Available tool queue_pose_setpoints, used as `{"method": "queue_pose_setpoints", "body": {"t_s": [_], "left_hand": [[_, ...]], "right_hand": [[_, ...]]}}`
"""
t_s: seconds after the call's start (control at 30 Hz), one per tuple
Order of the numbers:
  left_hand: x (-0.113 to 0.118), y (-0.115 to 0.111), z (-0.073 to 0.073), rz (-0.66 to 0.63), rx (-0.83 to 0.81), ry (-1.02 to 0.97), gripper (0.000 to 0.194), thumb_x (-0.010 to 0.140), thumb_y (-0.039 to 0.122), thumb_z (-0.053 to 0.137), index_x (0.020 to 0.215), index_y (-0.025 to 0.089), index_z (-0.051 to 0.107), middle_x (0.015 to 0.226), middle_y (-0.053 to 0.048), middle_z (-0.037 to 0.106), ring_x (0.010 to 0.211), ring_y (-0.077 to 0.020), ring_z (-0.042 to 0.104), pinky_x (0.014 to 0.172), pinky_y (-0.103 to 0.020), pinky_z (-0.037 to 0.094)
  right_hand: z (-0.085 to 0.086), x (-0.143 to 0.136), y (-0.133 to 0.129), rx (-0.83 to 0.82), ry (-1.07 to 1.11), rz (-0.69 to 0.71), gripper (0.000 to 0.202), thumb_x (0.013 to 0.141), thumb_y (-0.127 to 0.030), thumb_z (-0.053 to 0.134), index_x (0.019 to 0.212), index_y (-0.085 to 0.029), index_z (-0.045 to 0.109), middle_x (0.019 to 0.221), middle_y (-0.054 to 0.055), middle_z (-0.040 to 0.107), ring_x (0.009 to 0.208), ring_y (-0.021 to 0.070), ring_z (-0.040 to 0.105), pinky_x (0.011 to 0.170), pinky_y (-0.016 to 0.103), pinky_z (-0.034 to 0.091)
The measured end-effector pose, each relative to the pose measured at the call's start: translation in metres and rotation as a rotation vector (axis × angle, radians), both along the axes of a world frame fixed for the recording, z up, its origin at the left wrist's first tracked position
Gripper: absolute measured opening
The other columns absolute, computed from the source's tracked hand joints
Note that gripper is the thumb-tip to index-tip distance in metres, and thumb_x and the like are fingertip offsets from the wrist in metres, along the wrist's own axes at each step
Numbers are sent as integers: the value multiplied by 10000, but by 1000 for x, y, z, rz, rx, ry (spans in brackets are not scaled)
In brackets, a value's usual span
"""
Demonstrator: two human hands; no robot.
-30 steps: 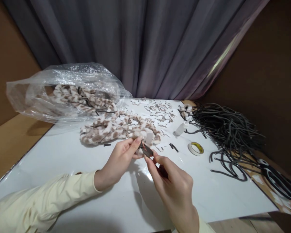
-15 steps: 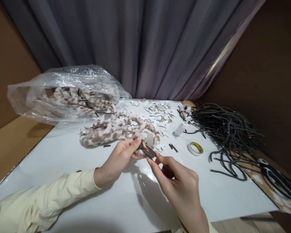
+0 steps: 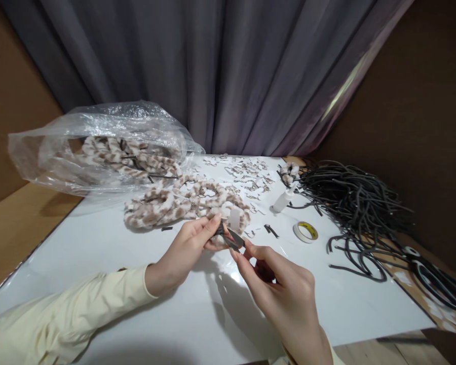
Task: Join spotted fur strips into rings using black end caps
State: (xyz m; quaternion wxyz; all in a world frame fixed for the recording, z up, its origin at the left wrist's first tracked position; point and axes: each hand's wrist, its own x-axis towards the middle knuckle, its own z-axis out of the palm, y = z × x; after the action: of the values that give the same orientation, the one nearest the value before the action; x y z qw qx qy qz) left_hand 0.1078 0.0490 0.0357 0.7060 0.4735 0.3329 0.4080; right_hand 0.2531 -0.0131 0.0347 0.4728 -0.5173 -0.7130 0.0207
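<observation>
Our left hand [image 3: 182,251] grips one end of a black band [image 3: 236,238] and our right hand [image 3: 283,291] pinches the other, seemingly for steadiness, over the white tabletop [image 3: 349,309], near-side of spotted plush rings [image 3: 142,212].

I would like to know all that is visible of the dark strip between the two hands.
The dark strip looks flat, matte and flexible, perhaps fabric. It appears narrow and bunched at the left hand, whose thumb presses near it; from there two lengths spread towards the right hand, where thumb and finger pinch them. Whether they form a closed loop or two loose ends, I cannot tell. It is held above the white tabletop, slanting down to the right.
</observation>
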Motion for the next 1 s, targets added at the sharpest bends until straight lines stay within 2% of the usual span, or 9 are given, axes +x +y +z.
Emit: {"method": "queue_pose_setpoints", "body": {"t_s": [0.37,0.6,0.83,1.0], "left_hand": [[-2,-2,-1,-23,23,0,327,877,389,489,883,114,665,881,-83,701,832,-186,642,755,-272,504],[-1,-3,1,-9,37,9,317,870,388,500,879,112,658,883,-78,699,826,-192,643,725,-268,509],[1,-6,6,-9,39,20,341,851,424,512,908,120,654,914,-75,697,821,-186,639,731,-271,502],[1,-4,8,47,47,75,371,799,491,555,824,138,665,773,-35,692,706,-147,622,713,-238,488]], "right_hand": [[2,-1,-3,45,-18,-10,116,791,-116,596,694,-142,538,533,-60,412,415,29,356,427,139,334],[4,0,-4,41,-21,-9,60,797,-126,589,745,-139,562,542,-56,448,405,29,362,414,134,341],[4,2,-4,23,-12,-29,97,792,-140,593,704,-153,553,526,-53,461,400,38,371,407,148,339],[5,2,-2,29,-14,-48,118,797,-147,590,691,-164,540,513,-49,473,400,43,352,400,157,327]]}}
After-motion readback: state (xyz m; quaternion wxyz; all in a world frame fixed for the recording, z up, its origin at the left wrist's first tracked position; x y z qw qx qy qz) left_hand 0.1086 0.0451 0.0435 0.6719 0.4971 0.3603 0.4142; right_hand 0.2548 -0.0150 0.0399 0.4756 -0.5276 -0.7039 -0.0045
